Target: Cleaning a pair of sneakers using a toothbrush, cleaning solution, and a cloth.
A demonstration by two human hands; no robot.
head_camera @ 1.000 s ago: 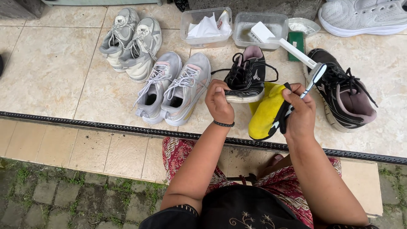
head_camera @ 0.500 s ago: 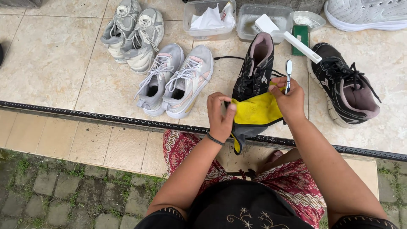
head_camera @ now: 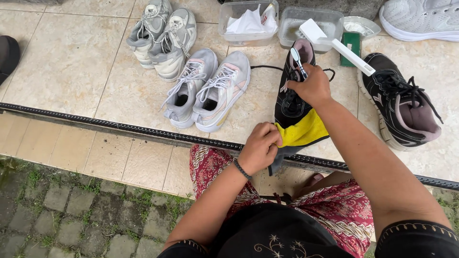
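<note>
Hiding the black shoe's (head_camera: 292, 102) heel, left fingers (head_camera: 267, 138) clench yellow cloth (head_camera: 302, 133); right hand (head_camera: 311, 86) grips toothbrush (head_camera: 297, 59).

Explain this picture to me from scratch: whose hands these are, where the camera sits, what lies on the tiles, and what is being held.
There is no machine here. A camera worn on a person's head looks down at their own two bare hands. The left hand grips a yellow cloth at the heel of a black shoe. The right hand holds a small brush over that shoe. On the tiled floor lie two pairs of grey sneakers, the other black shoe, and two clear tubs, one with a white brush resting across it.
</note>
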